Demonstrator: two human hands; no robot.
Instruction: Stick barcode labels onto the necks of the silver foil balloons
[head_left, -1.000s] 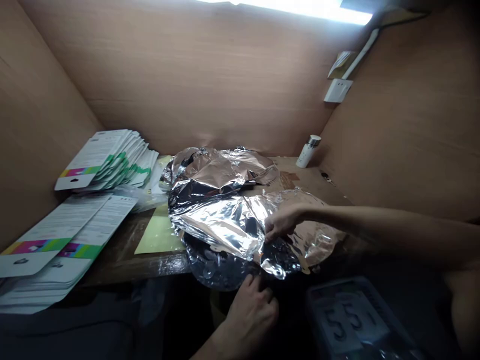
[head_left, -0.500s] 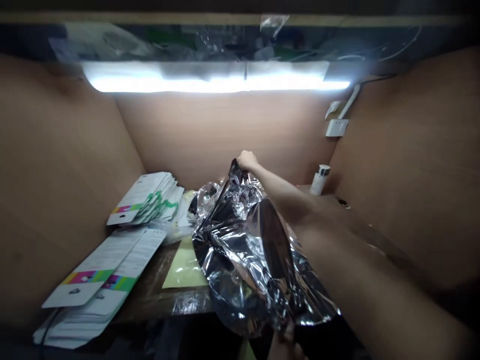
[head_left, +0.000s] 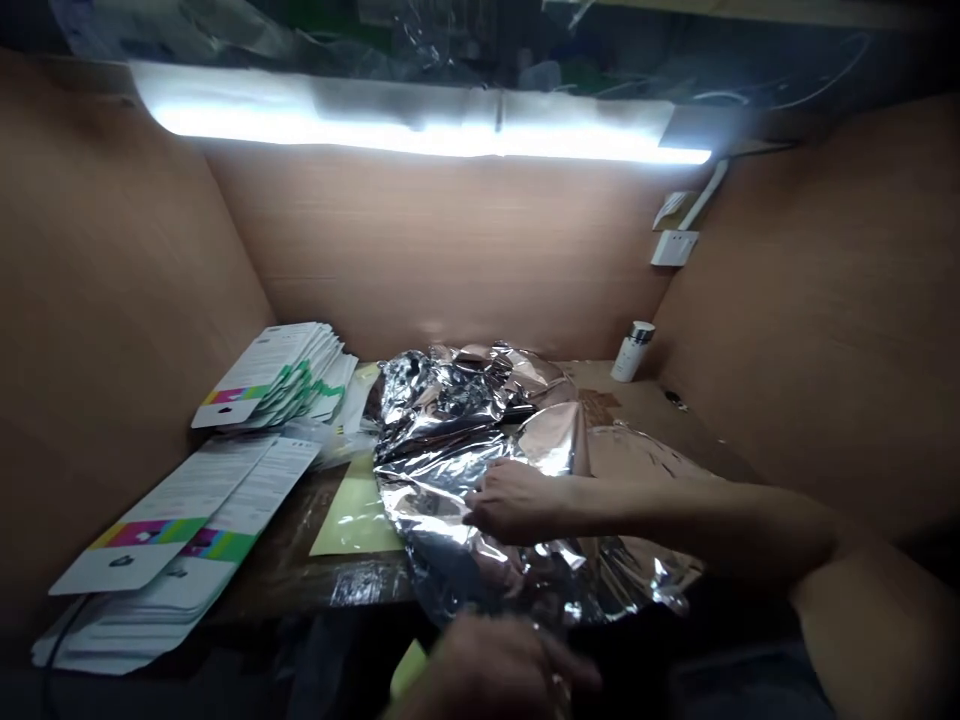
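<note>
Crumpled foil sheet [head_left: 442,500] | right hand [head_left: 517,502]: fingers together, flat on it | left hand [head_left: 495,665]: blurred, fingers cannot tell

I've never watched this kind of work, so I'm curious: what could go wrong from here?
The silver foil sheet hangs over the table's front edge, so it might slide off. It is crumpled under the right hand and could tear if pulled hard. Its left side lies near the printed cards, which a wide sweep of foil might knock out of place.
</note>
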